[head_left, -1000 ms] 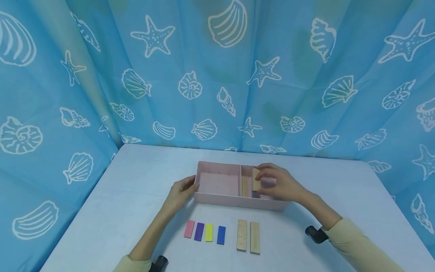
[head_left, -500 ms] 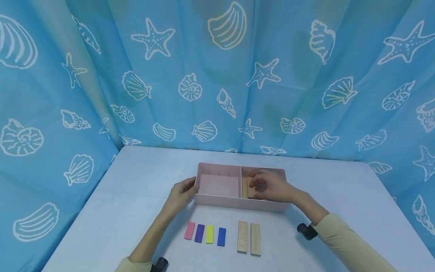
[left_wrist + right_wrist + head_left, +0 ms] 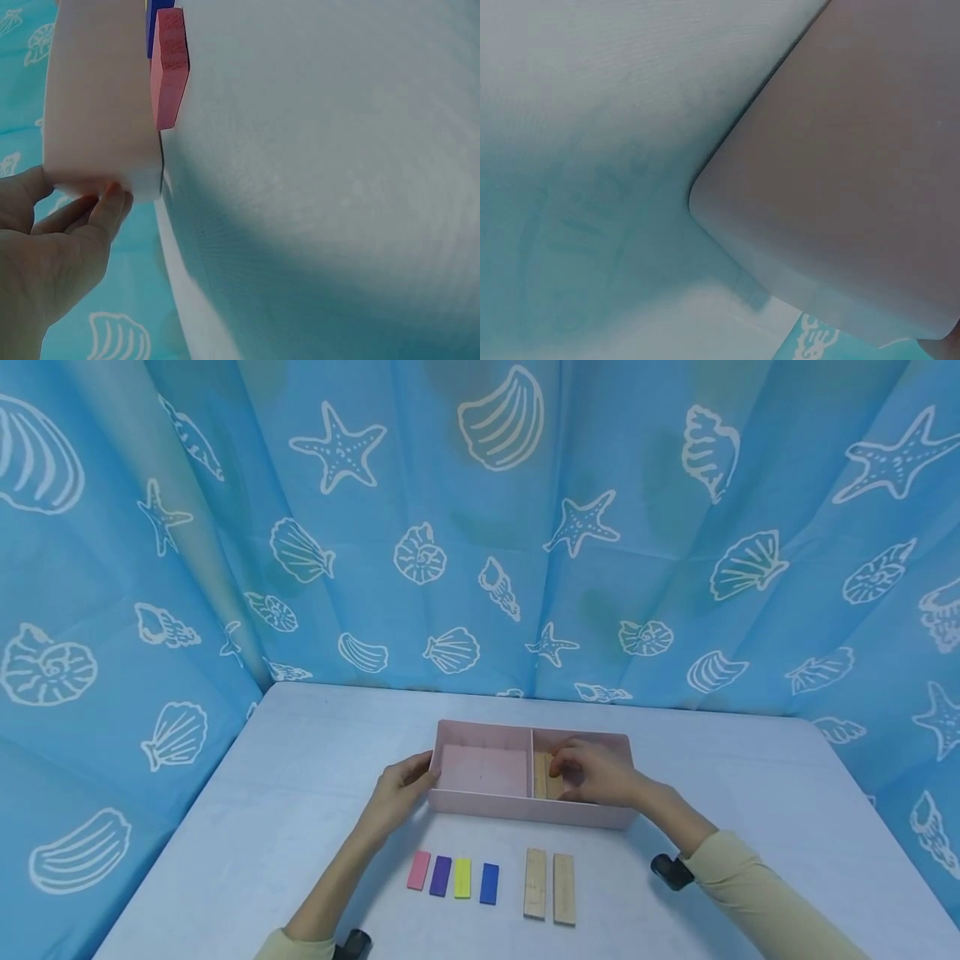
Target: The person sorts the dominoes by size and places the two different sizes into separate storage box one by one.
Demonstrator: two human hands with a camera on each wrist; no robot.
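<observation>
A pink two-compartment box (image 3: 517, 806) stands on the table in the head view. My left hand (image 3: 401, 789) grips its left end, and the left wrist view shows the thumb and fingers of that hand (image 3: 67, 240) at the box wall (image 3: 105, 97). Inside the right compartment, my right hand (image 3: 600, 774) pinches a wooden block (image 3: 554, 788) between thumb and fingers; its far part is hidden by them. Alongside it, against the divider, lies another wooden block (image 3: 540, 772). Mostly box wall (image 3: 840, 165) fills the right wrist view.
Before the box lie a pink block (image 3: 418, 870), a purple block (image 3: 440, 877), a yellow block (image 3: 462, 878) and a blue block (image 3: 489, 884). Two longer wooden blocks (image 3: 535, 883) lie to their right. A blue shell-print curtain (image 3: 480, 527) hangs behind the white table (image 3: 337, 718).
My right hand has lowered the wooden block into the right compartment and moved left, bringing it flat next to the other one. The left hand has kept its grip on the box.
</observation>
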